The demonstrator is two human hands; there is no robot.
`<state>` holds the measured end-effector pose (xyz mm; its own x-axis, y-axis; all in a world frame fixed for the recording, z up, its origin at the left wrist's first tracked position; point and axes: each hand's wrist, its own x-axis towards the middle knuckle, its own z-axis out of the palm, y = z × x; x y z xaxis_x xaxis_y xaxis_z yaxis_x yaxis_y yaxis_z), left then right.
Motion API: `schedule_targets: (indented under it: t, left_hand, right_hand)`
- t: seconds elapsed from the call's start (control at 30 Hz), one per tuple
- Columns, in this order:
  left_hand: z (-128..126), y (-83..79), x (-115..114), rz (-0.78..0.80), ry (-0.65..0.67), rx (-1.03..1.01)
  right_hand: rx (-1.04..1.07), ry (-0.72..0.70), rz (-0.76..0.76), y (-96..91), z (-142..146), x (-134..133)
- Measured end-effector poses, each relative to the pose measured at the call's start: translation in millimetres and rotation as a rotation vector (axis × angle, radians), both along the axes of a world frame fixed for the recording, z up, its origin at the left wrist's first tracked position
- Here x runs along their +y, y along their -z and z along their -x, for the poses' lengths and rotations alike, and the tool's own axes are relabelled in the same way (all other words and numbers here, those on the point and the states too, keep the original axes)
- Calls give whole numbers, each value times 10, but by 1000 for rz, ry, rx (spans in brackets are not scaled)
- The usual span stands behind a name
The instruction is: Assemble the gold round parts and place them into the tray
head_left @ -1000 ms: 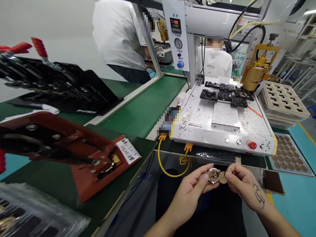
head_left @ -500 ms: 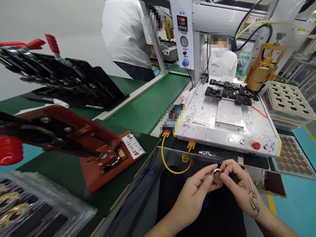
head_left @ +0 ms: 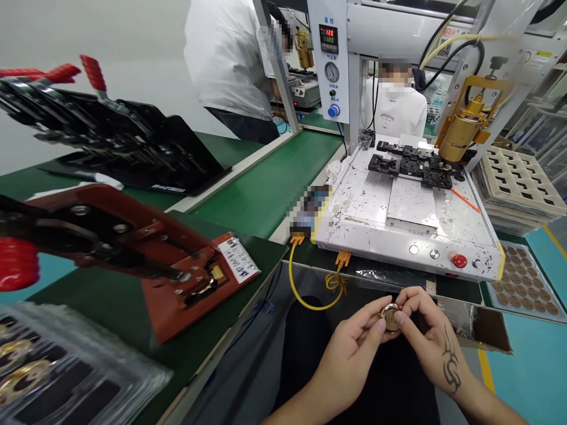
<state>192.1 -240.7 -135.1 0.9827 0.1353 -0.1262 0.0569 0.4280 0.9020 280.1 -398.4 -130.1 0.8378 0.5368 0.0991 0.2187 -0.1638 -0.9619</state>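
Left hand: left hand (head_left: 354,348) is near, bottom centre. Thumb and fingers pinch the left edge of the small round gold-rimmed metal part (head_left: 390,317).
Right hand: right hand (head_left: 427,339), tattoo on its back, sits just right of it. Fingertips pinch the same part, thumb pressed on its face.
Part location: I see it held between both hands, in the air, on the near side of the white speckled machine bed (head_left: 398,218), touching no surface.
Machine: 1 red round button (head_left: 459,260) on its near edge, black fixture blocks (head_left: 411,165) at its far end, gold-coloured dispenser head (head_left: 460,133) above them.
Right: tray of brown round discs (head_left: 522,283), with a stack of beige pocketed trays (head_left: 518,183) beyond it.
Left: red toggle-clamp press (head_left: 146,260), clear plastic tray (head_left: 88,383) nearer, black hinged jig with red handles (head_left: 133,153) farther.
Middle: green conveyor belt (head_left: 266,189) runs far. Yellow cable loop (head_left: 305,298) hangs below the machine.
Far: 2 people: standing person in a white shirt (head_left: 230,59) on the left, person in a white top (head_left: 394,112) behind the machine.
Unclear: I can't tell what sits inside the part's rim, since the fingers cover it.
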Motion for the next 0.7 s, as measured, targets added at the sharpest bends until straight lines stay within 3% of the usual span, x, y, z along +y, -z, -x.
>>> schedule_targets:
  t: [0.1,0.27,0.4,0.47,0.6,0.7]
  left_hand:
    - [-2,42,-8,-85,-9,-8]
    - [7,156,26,-293,-40,-38]
    - [10,159,108,-410,24,-70]
    - [-8,118,171,-395,-12,-76]
    - [-54,-8,305,-243,-178,-54]
    - [-45,-99,358,-266,-164,-13]
  right_hand:
    - [-106,1,11,40,20,-2]
    - [-319,20,171,110,-8,-28]
    - [-364,-201,193,79,-90,-8]
    - [-368,-218,135,49,-133,38]
    - [-9,-97,-37,14,-176,197]
    - [272,-110,-150,34,-152,330]
